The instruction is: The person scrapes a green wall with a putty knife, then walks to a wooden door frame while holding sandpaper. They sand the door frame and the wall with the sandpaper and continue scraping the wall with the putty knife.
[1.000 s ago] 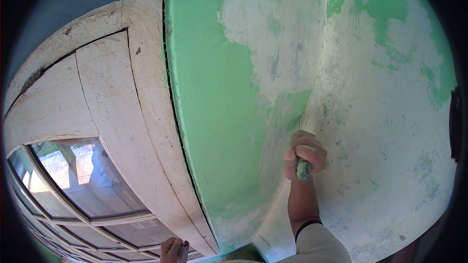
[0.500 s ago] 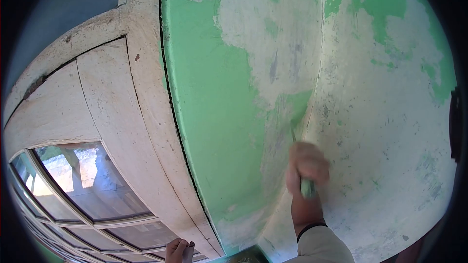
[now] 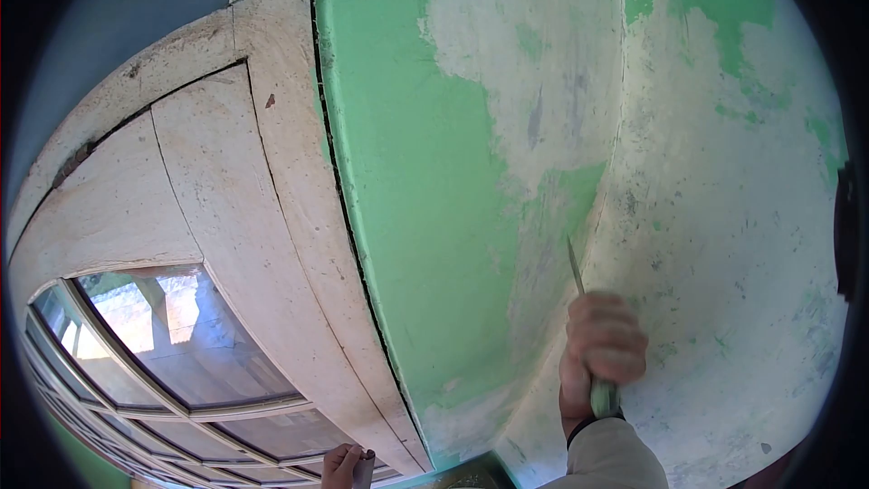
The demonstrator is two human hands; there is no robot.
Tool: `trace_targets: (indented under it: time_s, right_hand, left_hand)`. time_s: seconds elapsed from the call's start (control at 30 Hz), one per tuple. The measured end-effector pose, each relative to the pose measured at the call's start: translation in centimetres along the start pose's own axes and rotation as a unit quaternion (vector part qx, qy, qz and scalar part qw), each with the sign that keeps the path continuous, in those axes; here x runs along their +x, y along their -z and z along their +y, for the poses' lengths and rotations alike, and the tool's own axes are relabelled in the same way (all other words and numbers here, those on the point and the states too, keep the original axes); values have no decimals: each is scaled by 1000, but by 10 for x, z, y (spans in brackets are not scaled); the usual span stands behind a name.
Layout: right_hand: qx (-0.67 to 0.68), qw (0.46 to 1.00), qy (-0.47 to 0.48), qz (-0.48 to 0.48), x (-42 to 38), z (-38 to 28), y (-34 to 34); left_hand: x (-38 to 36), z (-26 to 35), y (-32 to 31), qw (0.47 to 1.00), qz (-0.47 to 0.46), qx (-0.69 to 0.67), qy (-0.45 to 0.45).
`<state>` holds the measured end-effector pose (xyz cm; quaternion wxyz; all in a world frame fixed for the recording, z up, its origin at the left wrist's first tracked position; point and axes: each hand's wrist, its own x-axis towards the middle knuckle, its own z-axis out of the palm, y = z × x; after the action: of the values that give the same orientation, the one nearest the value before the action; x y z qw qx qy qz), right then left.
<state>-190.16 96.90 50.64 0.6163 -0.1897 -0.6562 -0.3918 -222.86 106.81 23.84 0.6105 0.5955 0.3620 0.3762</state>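
My right hand (image 3: 608, 337) is wrapped round the green-smeared handle of a scraper (image 3: 577, 270), whose thin blade shows nearly edge-on and points up. The blade tip lies over the wall (image 3: 425, 217) beside the inner corner, at a patch where green paint meets bare pale plaster. Low in the view, my left hand (image 3: 339, 468) is closed on a small dark brown piece (image 3: 364, 468), close in front of the white door frame; I cannot tell what that piece is.
A white wooden door frame (image 3: 290, 181) and a glazed window (image 3: 181, 330) stand on the left. To the right of the corner, the adjoining wall (image 3: 715, 235) is mostly pale with green remnants. A dark-topped object (image 3: 475, 475) sits at the bottom centre.
My right hand and the scraper have moved down and slightly right, away from the upper green patch. The whole view has shifted a little; my left hand still holds the dark piece.
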Motion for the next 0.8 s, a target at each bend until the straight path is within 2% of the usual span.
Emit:
trace_targets:
  time_s: [0.1,0.17,0.23,0.3,0.37,0.4,0.43,0.5,0.53,0.57,0.63,0.7,0.8]
  right_hand:
    - [-6,1000,-24,-5,3,30,7]
    - [42,998,-45,-11,3,12,12]
    - [78,995,41,-44,4,-4,12]
    - [62,996,55,-29,5,12,8]
    - [-23,1000,-14,-2,10,35,9]
    - [-23,999,-4,43,11,30,7]
    - [-24,999,-4,43,9,17,9]
    - [77,995,52,-27,9,-5,13]
    - [90,994,57,-24,12,-4,10]
    - [89,994,54,-23,12,8,10]
    - [-2,1000,-16,-10,8,37,13]
    - [11,1000,-5,10,6,24,12]
    - [22,999,10,-26,6,2,8]
  left_hand:
    - [-6,9,-2,1000,2,5,11]
    - [-7,10,1,1000,4,8,25]
    - [-2,6,2,1000,-15,9,26]
    - [-3,8,-3,1000,-9,13,15]
    - [-4,9,-3,1000,-7,20,5]
    - [-2,7,-2,1000,-13,13,16]
    - [-4,3,-1,999,-19,7,32]
    - [-3,-5,0,1000,-15,3,22]
    - [-3,-7,0,1000,-13,0,16]
    - [-4,-8,0,1000,-13,2,18]
    - [-6,-2,-5,1000,-5,14,9]
    - [-8,11,-9,1000,-19,17,3]
    - [-8,11,-11,999,-28,18,4]
